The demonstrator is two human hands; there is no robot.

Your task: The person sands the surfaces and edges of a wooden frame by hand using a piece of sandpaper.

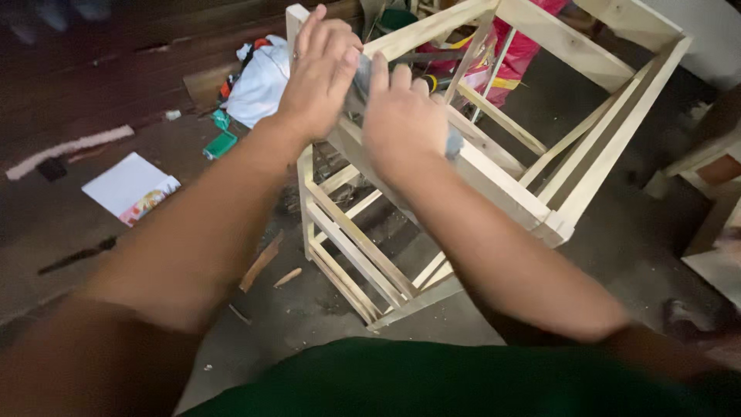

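A pale wooden frame (pixel 494 166), already joined into an open crate-like skeleton of rails and slats, was seen tilted on the floor (pixel 309 309) across the centre and upper right of the frame. Both hands were laid on its upper left rail: the left hand (pixel 318 73) with fingers pressed together and curled over the rail, the right hand (pixel 401 116) closed over a greyish object (pixel 453 143), too hidden to be identified. The assembly looked largely done; surface work on the bare wood appeared unfinished. A white bag (pixel 262 81) and a white sheet (pixel 127 185) lay at upper left.
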